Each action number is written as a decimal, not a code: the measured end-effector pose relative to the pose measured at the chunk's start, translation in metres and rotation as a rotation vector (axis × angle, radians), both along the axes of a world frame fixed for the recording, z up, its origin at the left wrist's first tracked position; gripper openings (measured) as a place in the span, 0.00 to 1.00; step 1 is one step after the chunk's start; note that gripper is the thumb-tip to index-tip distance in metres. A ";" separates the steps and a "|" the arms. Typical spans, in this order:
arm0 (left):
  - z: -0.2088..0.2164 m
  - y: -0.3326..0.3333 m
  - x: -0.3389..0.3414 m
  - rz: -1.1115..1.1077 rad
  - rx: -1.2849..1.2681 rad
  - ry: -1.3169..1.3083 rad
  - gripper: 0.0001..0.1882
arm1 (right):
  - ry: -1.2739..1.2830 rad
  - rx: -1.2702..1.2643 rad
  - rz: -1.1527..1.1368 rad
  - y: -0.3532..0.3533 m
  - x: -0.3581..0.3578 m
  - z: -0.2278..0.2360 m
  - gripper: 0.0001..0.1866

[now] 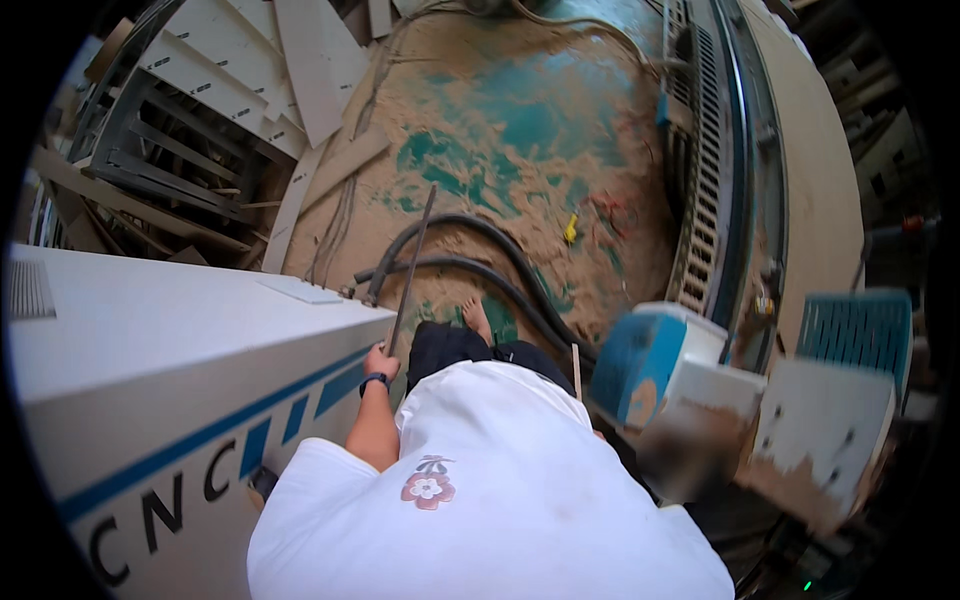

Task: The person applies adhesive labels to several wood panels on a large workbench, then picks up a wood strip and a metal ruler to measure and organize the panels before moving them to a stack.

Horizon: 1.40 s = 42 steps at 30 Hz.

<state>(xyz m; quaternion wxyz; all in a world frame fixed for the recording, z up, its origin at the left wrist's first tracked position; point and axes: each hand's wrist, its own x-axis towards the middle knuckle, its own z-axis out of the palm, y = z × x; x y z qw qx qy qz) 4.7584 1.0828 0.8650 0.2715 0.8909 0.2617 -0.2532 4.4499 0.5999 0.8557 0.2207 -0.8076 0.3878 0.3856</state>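
My left hand (380,362), with a dark band on its wrist, is closed around the near end of a long thin strip (413,262). The strip points away from me over the floor and passes across black hoses (470,225). Close by on the left is the corner of a white machine cabinet (220,330) with blue stripes. My right hand is hidden behind my white shirt. A short pale strip (577,372) sticks up past the shirt on that side; what holds it cannot be seen.
Sawdust covers much of the green floor (540,110), where a yellow object (571,229) lies. Boards (220,70) are stacked on a rack at the far left. On the right stand a blue-and-white machine part (650,365) and a long machine bed (805,170). My bare foot (477,318) shows ahead.
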 end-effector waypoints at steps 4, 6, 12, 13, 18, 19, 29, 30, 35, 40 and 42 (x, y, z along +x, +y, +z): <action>0.040 -0.037 0.176 -0.012 -0.001 -0.074 0.27 | 0.089 -0.021 -0.041 -0.039 0.106 -0.032 0.19; 0.080 -0.066 0.263 -0.001 0.020 -0.055 0.29 | 0.084 0.008 0.061 -0.063 0.146 -0.065 0.20; 0.087 -0.069 0.414 0.127 0.075 -0.245 0.25 | -0.025 0.021 0.156 -0.091 0.385 0.043 0.19; 0.089 -0.068 0.427 0.183 0.098 -0.257 0.24 | -0.036 0.025 0.192 -0.105 0.424 0.041 0.19; 0.108 -0.062 0.467 0.439 0.273 -0.216 0.21 | -0.035 -0.004 0.403 -0.172 0.624 0.032 0.19; 0.109 -0.059 0.463 0.482 0.306 -0.196 0.21 | -0.033 -0.004 0.457 -0.184 0.666 0.035 0.19; 0.081 -0.052 0.443 0.938 0.317 -0.114 0.25 | -0.444 -0.227 0.706 -0.087 1.101 0.125 0.18; 0.082 -0.051 0.447 1.007 0.252 -0.109 0.24 | -0.530 -0.119 0.618 -0.072 1.140 0.139 0.17; 0.007 -0.037 0.436 1.282 0.144 -0.056 0.23 | -1.038 0.795 0.026 0.076 1.292 0.229 0.11; -0.012 0.004 0.464 1.400 0.132 -0.006 0.27 | -1.485 1.165 0.351 0.256 1.464 0.321 0.16; -0.010 0.027 0.471 1.424 0.126 0.004 0.28 | -1.257 1.619 0.123 0.372 1.499 0.392 0.18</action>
